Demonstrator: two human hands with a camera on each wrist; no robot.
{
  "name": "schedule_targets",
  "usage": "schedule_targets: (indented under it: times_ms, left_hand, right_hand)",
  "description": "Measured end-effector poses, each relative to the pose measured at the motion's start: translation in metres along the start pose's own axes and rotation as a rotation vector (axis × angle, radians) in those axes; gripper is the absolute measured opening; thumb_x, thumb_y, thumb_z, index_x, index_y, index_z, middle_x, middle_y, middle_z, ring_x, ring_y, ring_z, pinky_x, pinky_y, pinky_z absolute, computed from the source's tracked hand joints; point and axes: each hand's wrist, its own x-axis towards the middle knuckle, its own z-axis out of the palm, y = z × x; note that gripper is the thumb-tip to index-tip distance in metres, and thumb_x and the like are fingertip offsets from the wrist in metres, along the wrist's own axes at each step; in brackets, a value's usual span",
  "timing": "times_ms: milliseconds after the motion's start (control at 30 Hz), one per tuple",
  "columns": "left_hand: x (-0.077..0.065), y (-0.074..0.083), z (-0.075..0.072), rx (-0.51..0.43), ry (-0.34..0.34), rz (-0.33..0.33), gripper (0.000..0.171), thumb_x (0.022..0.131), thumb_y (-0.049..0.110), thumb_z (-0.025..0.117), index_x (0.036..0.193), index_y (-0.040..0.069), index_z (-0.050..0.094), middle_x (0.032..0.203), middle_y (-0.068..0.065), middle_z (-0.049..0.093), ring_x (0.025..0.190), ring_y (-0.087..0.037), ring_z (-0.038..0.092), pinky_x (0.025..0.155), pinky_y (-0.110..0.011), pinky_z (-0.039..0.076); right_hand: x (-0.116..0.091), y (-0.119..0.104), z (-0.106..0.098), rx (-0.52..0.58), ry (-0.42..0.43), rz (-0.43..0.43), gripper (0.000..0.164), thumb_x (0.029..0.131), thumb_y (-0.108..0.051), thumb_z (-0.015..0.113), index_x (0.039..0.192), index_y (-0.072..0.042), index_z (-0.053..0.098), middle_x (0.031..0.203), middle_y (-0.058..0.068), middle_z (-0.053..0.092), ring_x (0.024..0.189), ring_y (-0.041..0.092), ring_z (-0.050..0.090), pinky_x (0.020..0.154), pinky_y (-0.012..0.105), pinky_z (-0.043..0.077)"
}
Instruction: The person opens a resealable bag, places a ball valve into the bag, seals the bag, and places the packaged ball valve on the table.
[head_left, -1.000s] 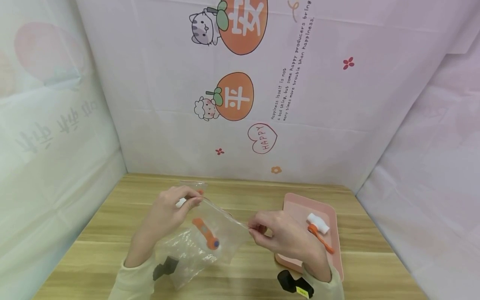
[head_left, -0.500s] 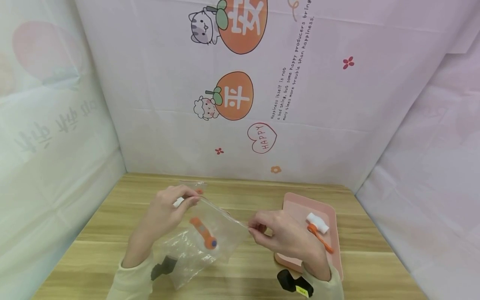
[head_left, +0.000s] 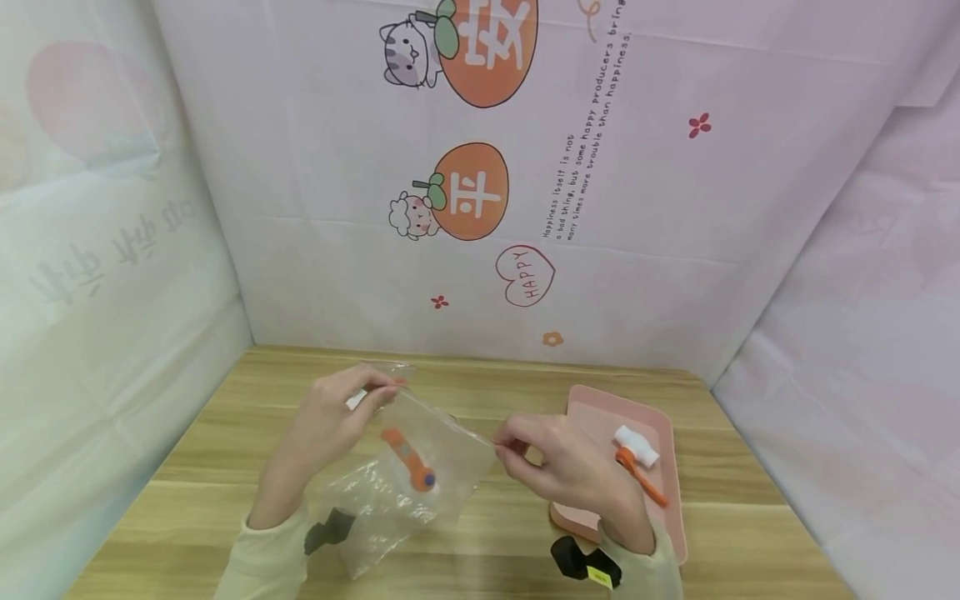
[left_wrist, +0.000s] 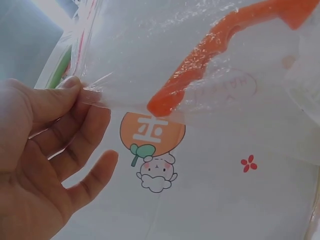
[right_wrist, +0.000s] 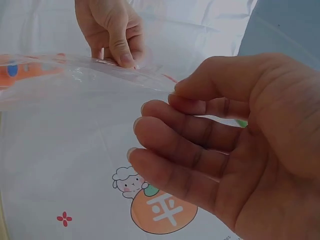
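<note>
A clear zip-top bag (head_left: 442, 454) hangs between both hands, its top edge stretched from one to the other. Inside lies an orange toy piece (head_left: 407, 458) with a blue dot at one end; it shows large through the film as an orange bar (left_wrist: 190, 65) in the left wrist view. My left hand (head_left: 337, 421) pinches the bag's left top corner between thumb and forefinger. At the right top corner, thumb and forefinger of my right hand (head_left: 566, 462) pinch the edge, and the other fingers are loosely bent in the right wrist view.
On the right of the wooden table (head_left: 735, 533) a pink tray (head_left: 600, 408) holds a white piece (head_left: 636, 446) and an orange piece (head_left: 645, 479) with a thin handle. Behind my left hand lies another clear bag (head_left: 390, 367). Printed cloth walls (head_left: 637, 308) surround the table.
The bag's top edge and the orange piece have risen slightly. My right hand has shifted a little up and left along the edge; the left hand keeps its pinch.
</note>
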Motion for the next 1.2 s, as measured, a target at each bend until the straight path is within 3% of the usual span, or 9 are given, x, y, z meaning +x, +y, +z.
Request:
schedule_targets:
  times_ms: [167,400,567,900,1067,1200]
  left_hand:
    - [-0.001,-0.004,0.002,-0.020,0.008,-0.027,0.019,0.079,-0.005,0.075,0.091,0.010,0.071,0.084,0.002,0.074,0.067,-0.008,0.063,0.069,-0.011,0.046]
    - [-0.002,-0.010,0.001,-0.009,-0.021,-0.049,0.009,0.087,0.003,0.071,0.094,0.010,0.072,0.085,-0.001,0.073,0.070,-0.004,0.061,0.069,-0.012,0.046]
    - [0.000,-0.016,0.005,-0.006,-0.020,-0.054,0.010,0.086,0.001,0.072,0.093,0.008,0.072,0.084,-0.002,0.073,0.068,-0.006,0.062,0.063,-0.016,0.048]
    - [0.004,-0.024,0.027,-0.024,-0.133,-0.171,0.004,0.091,0.010,0.069,0.094,0.009,0.072,0.078,0.002,0.069,0.068,-0.005,0.061,0.056,-0.020,0.048]
    - [0.013,-0.032,0.034,-0.048,-0.218,-0.215,0.008,0.094,0.014,0.066,0.093,0.008,0.072,0.074,0.000,0.067,0.062,-0.004,0.056,0.054,-0.020,0.048]
    - [0.019,-0.042,0.036,-0.075,-0.285,-0.273,0.011,0.095,0.016,0.064,0.093,0.007,0.071,0.075,-0.003,0.068,0.061,-0.005,0.055,0.054,-0.020,0.049]
  right_hand:
    - [0.000,0.004,0.002,0.038,0.036,0.034,0.015,0.088,0.004,0.063,0.090,-0.010,0.062,0.078,-0.005,0.065,0.072,-0.002,0.061,0.067,0.010,0.051]
    - [0.003,0.017,0.004,0.036,0.104,0.083,0.013,0.089,0.003,0.063,0.090,-0.010,0.063,0.079,-0.005,0.066,0.072,0.000,0.061,0.066,0.013,0.052]
    - [0.003,0.028,0.005,0.044,0.115,0.106,0.013,0.091,0.001,0.063,0.091,-0.011,0.064,0.077,-0.006,0.065,0.071,0.001,0.060,0.062,0.016,0.052]
    - [-0.001,0.056,-0.003,0.062,0.031,0.272,0.009,0.094,-0.004,0.061,0.089,-0.010,0.064,0.069,-0.004,0.063,0.061,0.001,0.056,0.056,0.021,0.052]
    - [0.005,0.078,-0.008,0.070,-0.033,0.303,0.008,0.095,-0.004,0.060,0.089,-0.007,0.064,0.067,-0.001,0.064,0.058,-0.001,0.056,0.050,0.021,0.048]
    - [0.013,0.099,-0.009,0.074,-0.073,0.325,0.010,0.096,-0.006,0.059,0.088,-0.008,0.064,0.066,0.000,0.064,0.055,0.006,0.058,0.048,0.022,0.046]
